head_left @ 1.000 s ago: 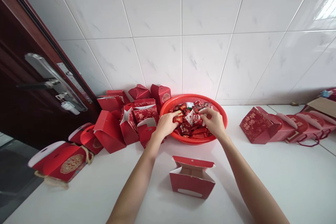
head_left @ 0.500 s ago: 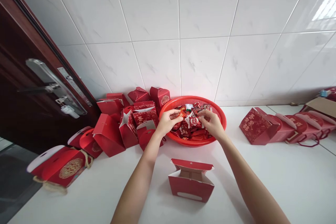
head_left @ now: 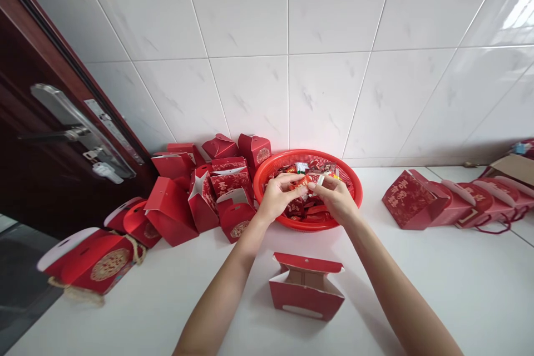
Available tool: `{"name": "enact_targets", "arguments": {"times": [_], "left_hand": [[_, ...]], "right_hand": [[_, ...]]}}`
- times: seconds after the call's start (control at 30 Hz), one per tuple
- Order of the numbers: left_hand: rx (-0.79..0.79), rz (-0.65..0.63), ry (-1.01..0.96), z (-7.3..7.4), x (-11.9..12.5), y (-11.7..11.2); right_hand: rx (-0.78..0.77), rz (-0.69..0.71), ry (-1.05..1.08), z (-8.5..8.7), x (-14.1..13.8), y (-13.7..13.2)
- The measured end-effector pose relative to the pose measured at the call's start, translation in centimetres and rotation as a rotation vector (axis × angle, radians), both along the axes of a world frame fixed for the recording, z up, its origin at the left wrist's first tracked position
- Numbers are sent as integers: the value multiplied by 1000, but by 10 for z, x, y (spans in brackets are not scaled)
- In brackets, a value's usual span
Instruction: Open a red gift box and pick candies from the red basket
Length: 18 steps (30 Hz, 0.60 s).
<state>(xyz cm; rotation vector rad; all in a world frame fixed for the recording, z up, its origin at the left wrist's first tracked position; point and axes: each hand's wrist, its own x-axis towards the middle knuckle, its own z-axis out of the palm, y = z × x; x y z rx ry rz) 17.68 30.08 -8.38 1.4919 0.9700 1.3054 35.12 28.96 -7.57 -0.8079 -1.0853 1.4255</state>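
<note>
"What have you got hold of?"

"My left hand [head_left: 278,198] is closed at the fingertips, thumb and fingers pinching a red-wrapped sweet [head_left: 303,182]. My right hand [head_left: 339,198] grips a white-and-red packet [head_left: 319,179] the same way, just beside it. I can't tell whether anything more is tucked in either palm."

"And where are those two pieces?"

"Above the red basket [head_left: 356,189], on the far side of the desk [head_left: 479,283], near the tiled wall [head_left: 250,11]. Plenty of wrapped sweets [head_left: 317,216] lie inside it, below my fingers."

"Anything closer to you?"

"A red box [head_left: 306,301] on the near side, between my forearms. It's upright, its top is open, and one flap stands up along the far edge."

"What about left and right?"

"On the left I see a crowd of red cartons [head_left: 171,211], reaching towards the dark door [head_left: 25,178]. On the right, more gift boxes [head_left: 411,200] stand in a row, close together."
</note>
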Motion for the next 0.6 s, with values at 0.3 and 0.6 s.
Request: {"name": "enact_targets", "arguments": {"times": [0.3,0.6], "left_hand": [[-13,-16,22,22,-13,-6],[-45,115,52,23,-37,5]], "right_hand": [[18,-17,-146,0,3,-2],[102,-206,-279,-2,15,4]]}}
